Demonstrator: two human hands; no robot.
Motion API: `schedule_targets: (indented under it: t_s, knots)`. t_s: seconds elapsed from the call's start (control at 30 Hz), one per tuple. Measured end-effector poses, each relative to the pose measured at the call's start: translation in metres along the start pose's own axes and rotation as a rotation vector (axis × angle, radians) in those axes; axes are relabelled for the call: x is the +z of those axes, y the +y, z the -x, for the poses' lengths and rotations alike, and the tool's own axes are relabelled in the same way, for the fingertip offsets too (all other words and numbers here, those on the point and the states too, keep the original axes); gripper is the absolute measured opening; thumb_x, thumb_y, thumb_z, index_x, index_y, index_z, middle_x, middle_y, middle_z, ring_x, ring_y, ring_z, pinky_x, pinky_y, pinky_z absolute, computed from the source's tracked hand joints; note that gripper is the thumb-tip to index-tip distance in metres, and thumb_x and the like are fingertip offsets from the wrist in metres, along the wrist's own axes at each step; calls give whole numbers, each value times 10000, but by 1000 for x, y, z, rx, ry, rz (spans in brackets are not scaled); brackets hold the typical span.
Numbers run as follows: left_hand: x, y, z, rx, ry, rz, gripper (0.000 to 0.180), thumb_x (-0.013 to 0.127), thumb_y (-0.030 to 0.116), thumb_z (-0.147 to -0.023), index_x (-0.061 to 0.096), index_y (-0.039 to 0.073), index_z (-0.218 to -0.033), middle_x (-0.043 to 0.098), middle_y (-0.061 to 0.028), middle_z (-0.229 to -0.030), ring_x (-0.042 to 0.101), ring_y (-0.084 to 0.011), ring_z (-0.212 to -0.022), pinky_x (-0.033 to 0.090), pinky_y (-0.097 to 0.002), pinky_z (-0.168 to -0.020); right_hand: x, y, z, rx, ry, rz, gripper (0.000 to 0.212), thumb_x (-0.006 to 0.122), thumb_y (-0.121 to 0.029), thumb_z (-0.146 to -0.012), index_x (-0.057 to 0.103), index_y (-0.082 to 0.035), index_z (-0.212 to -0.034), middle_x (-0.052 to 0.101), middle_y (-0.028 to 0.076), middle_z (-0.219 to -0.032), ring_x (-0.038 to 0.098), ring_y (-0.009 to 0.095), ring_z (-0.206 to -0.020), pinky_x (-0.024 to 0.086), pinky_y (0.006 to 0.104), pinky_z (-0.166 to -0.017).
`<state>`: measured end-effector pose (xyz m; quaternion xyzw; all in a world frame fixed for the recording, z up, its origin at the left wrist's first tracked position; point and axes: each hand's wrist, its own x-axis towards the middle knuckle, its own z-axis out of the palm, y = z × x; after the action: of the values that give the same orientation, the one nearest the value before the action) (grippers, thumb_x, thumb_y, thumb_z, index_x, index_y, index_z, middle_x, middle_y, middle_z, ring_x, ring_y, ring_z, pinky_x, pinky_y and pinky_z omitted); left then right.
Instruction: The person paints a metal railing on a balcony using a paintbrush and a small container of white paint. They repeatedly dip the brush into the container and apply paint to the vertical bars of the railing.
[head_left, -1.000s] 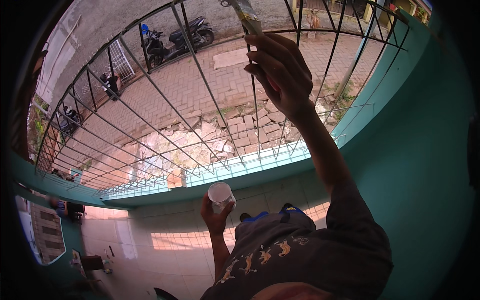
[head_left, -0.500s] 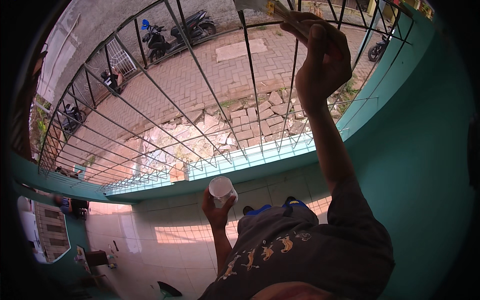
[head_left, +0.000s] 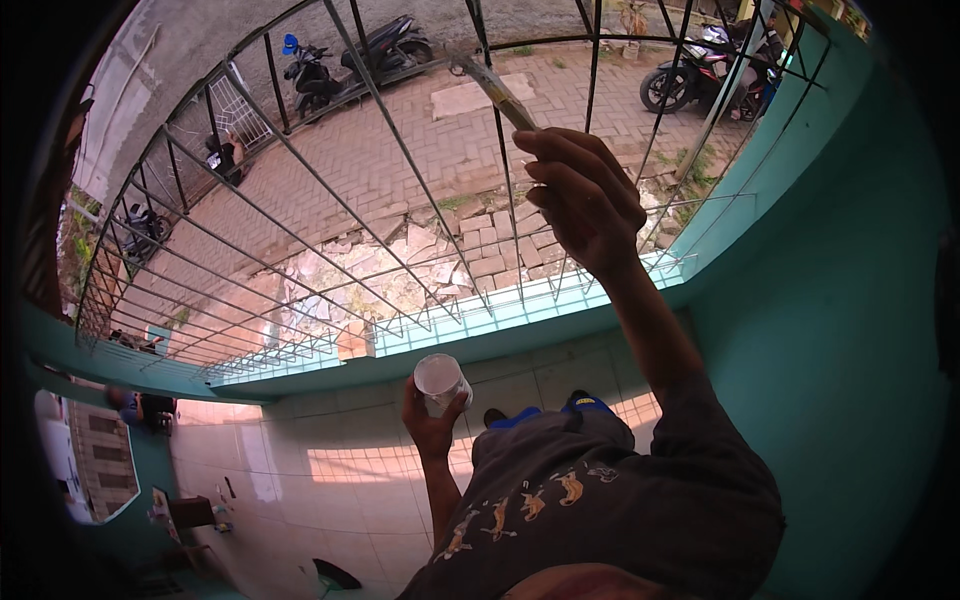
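Observation:
My right hand (head_left: 590, 200) is raised in front of a dark metal window grille (head_left: 408, 150), its fingers closed on the handle of a paintbrush (head_left: 500, 95). The brush points up and to the left, its bristle end close to one of the upright bars; whether it touches the bar I cannot tell. Lower down, at waist height, my left hand (head_left: 432, 425) is wrapped round a whitish plastic cup (head_left: 440, 376). The cup's open top faces up, and what lies inside is hard to make out.
Below the grille runs a turquoise sill (head_left: 500, 318) with a brick-like block (head_left: 354, 340) on it. A turquoise wall (head_left: 800, 400) rises at my right. Outside are a parked scooter (head_left: 350, 70), a motorcycle (head_left: 700, 75) with a rider, and broken pavers (head_left: 490, 245).
My right hand has come down and slightly left with the paintbrush. The left hand with the cup has barely moved. Outside, the motorcycle at the right has come further into view.

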<state>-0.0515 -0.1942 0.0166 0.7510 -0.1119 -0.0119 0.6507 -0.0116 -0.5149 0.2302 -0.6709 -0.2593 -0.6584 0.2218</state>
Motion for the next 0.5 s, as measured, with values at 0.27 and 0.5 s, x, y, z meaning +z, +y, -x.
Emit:
schedule_targets:
  t_s: [0.27,0.5]
  knots:
    - [3,6,2,30,-11,31,692,909,129,-663,561,35,-1254,636,-96,-1173,598,-231,-1125,456,-403,-998,5,27,-28,279,394,-308,140,588,10,-962,619,53,-1091,690,157,-1091,707,200,-949,593,274,-744]
    - [-1,1,6,20,-13,18,714,907,126,-663,552,34,-1275,632,-105,-1193,596,-242,-1138,451,-404,-1008,9,30,-16,-51,179,143,278,783,-101,-812,657,-40,-1052,692,108,-1139,682,272,-1005,581,346,-782]
